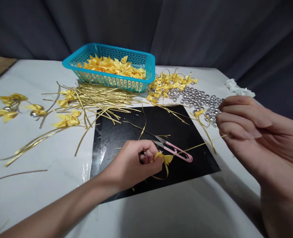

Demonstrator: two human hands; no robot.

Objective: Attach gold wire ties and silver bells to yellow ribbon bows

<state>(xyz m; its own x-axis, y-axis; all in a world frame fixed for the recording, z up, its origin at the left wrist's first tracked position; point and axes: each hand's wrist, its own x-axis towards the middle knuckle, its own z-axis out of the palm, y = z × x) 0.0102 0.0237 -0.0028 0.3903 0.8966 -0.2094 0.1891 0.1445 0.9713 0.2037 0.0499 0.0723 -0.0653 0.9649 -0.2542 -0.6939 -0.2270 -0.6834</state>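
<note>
My left hand (138, 162) is closed, pinching a yellow ribbon bow (166, 158) between thumb and fingers above the black mat (126, 124). A loop of gold cord hangs below the bow, and a small silver bead shows beside it. From the bow a gold cord (198, 145) runs taut, up to the right. Its far end goes into my right hand (240, 119), which is closed and raised over the table's right side. On the mat, just behind the bow, lie pink-handled thread snips (177, 150) with their blades apart.
A blue basket (150, 67) of yellow ribbon bows stands at the back. Before it lies a heap of gold cord pieces (104, 96). Silver beads (196, 97) and finished-looking bow loops (166, 81) spread to its right. More bows (68, 118) lie left. White scraps (238, 87) sit far right.
</note>
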